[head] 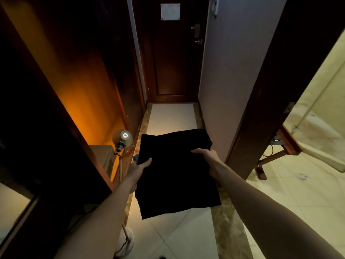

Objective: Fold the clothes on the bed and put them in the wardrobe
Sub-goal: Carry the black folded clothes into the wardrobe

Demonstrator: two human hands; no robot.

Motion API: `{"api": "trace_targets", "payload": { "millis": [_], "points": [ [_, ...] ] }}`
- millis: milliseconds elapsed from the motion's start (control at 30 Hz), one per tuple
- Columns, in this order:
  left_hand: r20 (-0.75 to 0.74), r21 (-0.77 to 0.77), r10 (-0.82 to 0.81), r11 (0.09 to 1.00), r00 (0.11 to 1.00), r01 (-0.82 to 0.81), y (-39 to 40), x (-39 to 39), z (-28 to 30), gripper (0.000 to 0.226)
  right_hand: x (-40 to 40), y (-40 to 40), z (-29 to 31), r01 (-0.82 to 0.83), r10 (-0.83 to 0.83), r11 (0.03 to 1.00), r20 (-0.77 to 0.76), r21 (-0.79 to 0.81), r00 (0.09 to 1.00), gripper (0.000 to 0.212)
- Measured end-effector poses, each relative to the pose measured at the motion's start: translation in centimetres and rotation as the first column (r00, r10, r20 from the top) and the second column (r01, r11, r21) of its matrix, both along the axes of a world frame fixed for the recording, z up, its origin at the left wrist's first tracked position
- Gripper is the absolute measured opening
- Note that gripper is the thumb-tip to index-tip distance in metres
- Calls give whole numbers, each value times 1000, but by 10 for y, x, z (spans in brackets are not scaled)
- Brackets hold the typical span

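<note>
A person is carrying a folded black garment [177,172] flat in front of the body, in a narrow hallway, both arms stretched forward. The left hand [139,170] is gripping the garment's left edge, thumb lying on top and the fingers hidden beneath the cloth; the right hand [206,156] is gripping its right edge near the far corner, fingers curled over the top. The garment is hanging clear of the tiled floor [186,238], held square and neatly doubled, so the folding of this piece is looking finished. What is remaining, by the look of it, is the putting away: just left of the garment, an open wooden compartment [78,75] lit in orange is standing, likely the wardrobe, with a small lamp [122,138] beside its lower shelf. Beyond the garment, a dark door [173,58] is closing off the hallway. The bed is out of view, so how many clothes are waiting cannot be told.
</note>
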State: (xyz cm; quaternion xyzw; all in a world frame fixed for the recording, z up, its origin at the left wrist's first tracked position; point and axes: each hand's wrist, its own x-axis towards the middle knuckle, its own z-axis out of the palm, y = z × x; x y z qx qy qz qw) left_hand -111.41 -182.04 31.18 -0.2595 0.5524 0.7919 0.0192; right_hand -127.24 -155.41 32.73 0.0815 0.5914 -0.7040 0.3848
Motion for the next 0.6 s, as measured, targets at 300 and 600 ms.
{"api": "trace_targets", "payload": {
  "millis": [300, 600],
  "points": [
    [-31, -31, -31, 999, 999, 30, -72, -92, 3, 30, -83, -66, 11, 43, -42, 998, -37, 34, 998, 63],
    [-26, -45, -44, 998, 999, 43, -101, -207, -15, 23, -201, -98, -2, 57, -54, 997, -54, 48, 997, 66]
  ]
}}
